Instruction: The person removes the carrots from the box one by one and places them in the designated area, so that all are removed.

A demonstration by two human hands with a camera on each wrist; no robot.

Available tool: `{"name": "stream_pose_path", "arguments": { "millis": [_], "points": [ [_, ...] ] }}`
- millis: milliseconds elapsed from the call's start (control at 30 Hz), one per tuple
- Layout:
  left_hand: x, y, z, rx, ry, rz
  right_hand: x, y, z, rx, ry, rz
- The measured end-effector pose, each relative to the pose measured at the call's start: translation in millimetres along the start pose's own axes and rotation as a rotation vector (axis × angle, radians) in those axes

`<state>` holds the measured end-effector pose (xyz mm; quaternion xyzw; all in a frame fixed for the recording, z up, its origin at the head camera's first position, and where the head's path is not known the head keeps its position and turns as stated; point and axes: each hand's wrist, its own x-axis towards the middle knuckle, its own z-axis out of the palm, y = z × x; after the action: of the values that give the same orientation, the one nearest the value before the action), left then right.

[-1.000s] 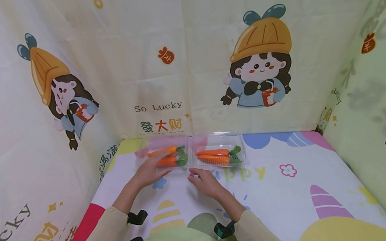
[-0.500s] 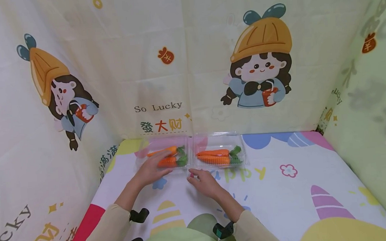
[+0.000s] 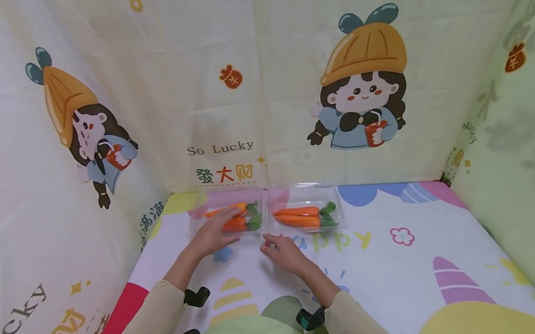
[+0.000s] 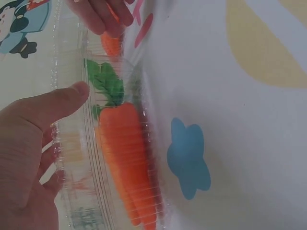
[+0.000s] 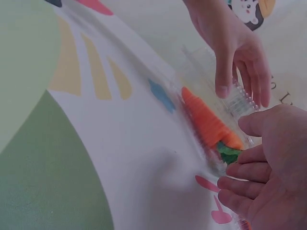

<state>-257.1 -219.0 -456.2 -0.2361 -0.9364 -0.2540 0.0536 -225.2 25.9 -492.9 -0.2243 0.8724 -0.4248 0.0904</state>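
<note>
Two clear plastic boxes stand side by side at the back of the table. The left box (image 3: pixel 225 196) holds two orange carrots (image 3: pixel 236 224) with green tops, and the right box (image 3: pixel 292 196) holds another pair of carrots (image 3: pixel 298 221). My left hand (image 3: pixel 211 234) reaches over the left box, partly covering its carrots. In the left wrist view its thumb is straight over the plastic, with the other fingers loosely spread behind. Just in front of the gap between the boxes, my right hand (image 3: pixel 284 255) has its fingers loosely bent and nothing in them.
A patterned white cloth (image 3: pixel 371 278) covers the table. Cream printed cloth walls (image 3: pixel 285 84) rise behind it and at both sides, with the boxes close to the back wall. Black wrist devices (image 3: pixel 311 318) sit at both sleeves.
</note>
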Motion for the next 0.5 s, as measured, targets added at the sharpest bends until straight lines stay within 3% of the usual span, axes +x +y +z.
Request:
{"name": "stream_pose_path", "arguments": {
  "millis": [200, 500],
  "points": [
    [0.1, 0.3, 0.9, 0.039, -0.001, -0.018, 0.9, 0.7, 2.8, 0.004, -0.005, 0.002],
    [2.0, -1.9, 3.7, 0.069, 0.026, 0.01, 3.2, 2.6, 7.1, 0.093, -0.009, 0.079]
  ]
}}
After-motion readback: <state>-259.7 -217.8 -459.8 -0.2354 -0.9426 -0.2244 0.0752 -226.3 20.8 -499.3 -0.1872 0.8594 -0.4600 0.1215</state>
